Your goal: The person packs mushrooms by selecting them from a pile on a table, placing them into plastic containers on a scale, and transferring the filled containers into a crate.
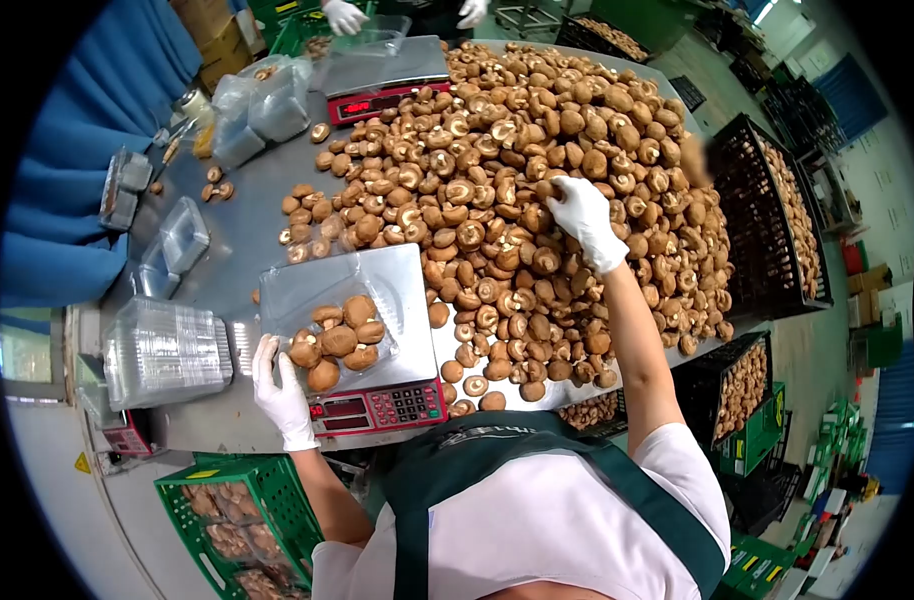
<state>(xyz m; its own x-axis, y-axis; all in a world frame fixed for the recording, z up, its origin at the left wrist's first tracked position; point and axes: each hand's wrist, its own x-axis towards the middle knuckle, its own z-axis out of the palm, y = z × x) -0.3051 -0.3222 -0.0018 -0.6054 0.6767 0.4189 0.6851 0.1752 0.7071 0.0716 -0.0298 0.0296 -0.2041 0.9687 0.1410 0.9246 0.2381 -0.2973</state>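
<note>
My left hand [285,400], in a white glove, is beside the left edge of a red digital scale [397,400], its thumb and fingers apart and near a clear plastic tray [382,300]. That tray lies open on the metal weighing plate [402,270] with several brown shiitake mushrooms [339,341] in it. My right hand [585,222], also gloved in white, reaches over a large heap of loose shiitake mushrooms [517,130]. Its fingers are curled down round a mushroom [547,189] in the heap; the glove partly hides the grip.
Stacked clear trays [167,350] stand left of the scale. A second scale [387,75] is across the table, near a co-worker's gloved hand [345,17]. A green crate [247,475] of packed mushrooms is below left; black crates [767,220] of mushrooms stand right.
</note>
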